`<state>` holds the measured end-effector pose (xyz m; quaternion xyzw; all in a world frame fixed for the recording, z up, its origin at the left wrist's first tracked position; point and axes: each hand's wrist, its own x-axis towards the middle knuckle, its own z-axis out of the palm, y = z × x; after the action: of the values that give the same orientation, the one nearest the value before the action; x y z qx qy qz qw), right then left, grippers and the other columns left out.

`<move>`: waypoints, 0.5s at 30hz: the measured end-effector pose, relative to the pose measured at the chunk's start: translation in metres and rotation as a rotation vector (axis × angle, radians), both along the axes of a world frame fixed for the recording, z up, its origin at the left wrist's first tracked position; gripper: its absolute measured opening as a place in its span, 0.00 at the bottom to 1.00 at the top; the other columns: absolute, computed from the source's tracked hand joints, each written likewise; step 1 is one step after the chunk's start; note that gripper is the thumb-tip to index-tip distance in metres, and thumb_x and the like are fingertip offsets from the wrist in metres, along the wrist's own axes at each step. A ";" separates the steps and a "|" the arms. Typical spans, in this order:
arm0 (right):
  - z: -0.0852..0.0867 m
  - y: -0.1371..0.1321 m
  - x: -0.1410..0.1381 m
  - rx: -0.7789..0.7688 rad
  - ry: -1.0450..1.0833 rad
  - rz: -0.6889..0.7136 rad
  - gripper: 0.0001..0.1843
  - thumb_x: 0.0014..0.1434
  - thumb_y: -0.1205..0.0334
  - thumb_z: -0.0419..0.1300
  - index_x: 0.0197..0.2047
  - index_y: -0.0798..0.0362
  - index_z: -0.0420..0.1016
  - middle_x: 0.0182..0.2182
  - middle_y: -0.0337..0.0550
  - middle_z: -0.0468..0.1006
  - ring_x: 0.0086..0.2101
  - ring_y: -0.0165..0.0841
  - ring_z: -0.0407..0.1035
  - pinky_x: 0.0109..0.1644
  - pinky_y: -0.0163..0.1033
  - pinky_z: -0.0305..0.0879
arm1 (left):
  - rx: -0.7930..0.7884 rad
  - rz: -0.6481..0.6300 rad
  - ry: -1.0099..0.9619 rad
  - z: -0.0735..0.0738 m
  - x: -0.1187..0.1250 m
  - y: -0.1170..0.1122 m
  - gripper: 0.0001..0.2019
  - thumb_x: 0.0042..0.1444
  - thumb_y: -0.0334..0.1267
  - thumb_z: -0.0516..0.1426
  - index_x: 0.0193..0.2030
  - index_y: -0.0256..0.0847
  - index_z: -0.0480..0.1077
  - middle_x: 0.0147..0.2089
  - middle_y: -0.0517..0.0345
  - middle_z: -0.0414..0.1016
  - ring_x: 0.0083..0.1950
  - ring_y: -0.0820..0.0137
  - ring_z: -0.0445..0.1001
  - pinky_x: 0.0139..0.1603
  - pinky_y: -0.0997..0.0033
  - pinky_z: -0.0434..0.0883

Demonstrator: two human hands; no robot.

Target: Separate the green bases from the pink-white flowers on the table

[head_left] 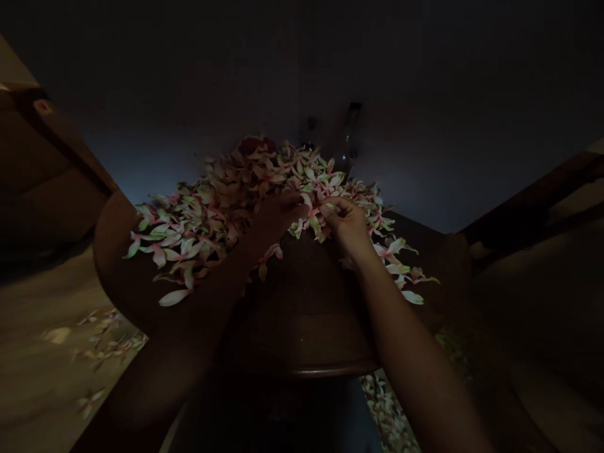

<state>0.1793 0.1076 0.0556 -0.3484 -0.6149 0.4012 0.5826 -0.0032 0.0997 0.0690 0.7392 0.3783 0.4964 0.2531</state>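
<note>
Glass bottle [349, 141], upper centre, contents too dark to tell. Pink-white, green-tipped flowers [198, 226] heap the round wooden table [302, 327] mid-frame. Right hand [346, 223] pinches one; left hand [276, 217] curls beside it, grip unclear.

very dim, murky frame (faint bluish glow behind), edges warped and blurred

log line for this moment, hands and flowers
left hand: on flower pile | right hand: fingertips in same pile | under: round wooden table | floor: scattered flowers | light: dim
</note>
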 end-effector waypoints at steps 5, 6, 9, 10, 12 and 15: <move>-0.003 0.000 -0.002 -0.059 0.042 0.059 0.18 0.51 0.46 0.70 0.38 0.49 0.78 0.25 0.36 0.74 0.25 0.29 0.67 0.29 0.36 0.66 | -0.025 -0.031 -0.004 0.002 0.000 -0.002 0.14 0.60 0.44 0.55 0.25 0.39 0.67 0.25 0.62 0.63 0.27 0.75 0.60 0.30 0.73 0.61; -0.004 0.000 -0.003 -0.068 0.049 0.063 0.18 0.51 0.46 0.70 0.39 0.49 0.78 0.26 0.36 0.74 0.26 0.29 0.67 0.30 0.36 0.66 | -0.048 -0.016 -0.031 0.002 0.000 -0.002 0.14 0.60 0.44 0.56 0.27 0.39 0.69 0.25 0.62 0.63 0.27 0.75 0.60 0.30 0.73 0.61; -0.005 0.000 -0.004 -0.076 0.067 0.074 0.17 0.51 0.47 0.70 0.39 0.49 0.78 0.27 0.36 0.75 0.26 0.29 0.68 0.32 0.36 0.66 | -0.104 0.005 -0.085 -0.001 0.001 0.000 0.13 0.57 0.47 0.58 0.32 0.39 0.74 0.25 0.62 0.66 0.28 0.75 0.62 0.30 0.74 0.62; -0.006 0.000 -0.004 -0.073 0.070 0.079 0.16 0.52 0.48 0.70 0.39 0.49 0.78 0.27 0.36 0.75 0.27 0.29 0.68 0.32 0.36 0.67 | -0.109 0.000 -0.093 -0.002 0.001 0.000 0.13 0.57 0.47 0.58 0.33 0.39 0.75 0.26 0.61 0.67 0.28 0.74 0.63 0.31 0.74 0.62; -0.007 0.001 -0.004 -0.062 0.059 0.081 0.14 0.53 0.50 0.69 0.39 0.48 0.77 0.27 0.36 0.75 0.28 0.29 0.69 0.34 0.36 0.67 | -0.103 -0.023 -0.085 -0.002 0.002 -0.001 0.13 0.55 0.47 0.59 0.36 0.39 0.76 0.28 0.60 0.69 0.30 0.73 0.66 0.32 0.74 0.64; -0.007 0.001 -0.004 -0.042 0.013 0.073 0.12 0.55 0.50 0.67 0.39 0.48 0.77 0.29 0.37 0.76 0.30 0.30 0.69 0.35 0.37 0.67 | -0.088 -0.063 -0.029 0.002 0.003 -0.004 0.13 0.56 0.48 0.58 0.36 0.39 0.76 0.32 0.58 0.72 0.33 0.72 0.68 0.34 0.74 0.65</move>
<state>0.1754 0.1083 0.0484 -0.3352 -0.6151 0.4371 0.5641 -0.0004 0.0959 0.0708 0.7315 0.3727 0.4817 0.3066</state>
